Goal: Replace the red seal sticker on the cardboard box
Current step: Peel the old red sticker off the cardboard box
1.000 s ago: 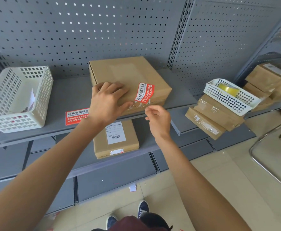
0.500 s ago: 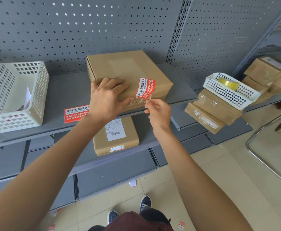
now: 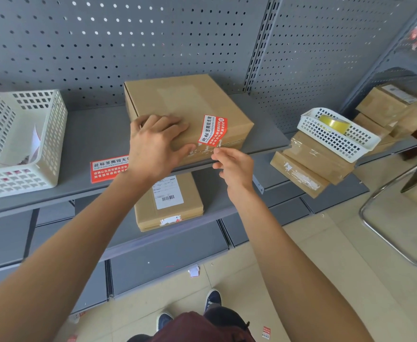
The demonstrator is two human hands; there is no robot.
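My left hand (image 3: 156,144) lies flat on the cardboard box (image 3: 187,114), centre frame; my right hand (image 3: 234,166) pinches the red seal sticker (image 3: 212,130) by its lower edge, thin and likely to tear

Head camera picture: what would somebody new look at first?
Probably the red seal sticker on the cardboard box on the grey shelf, by the box's front edge. The right hand pinches at its lower end while the left hand lies flat on the box.
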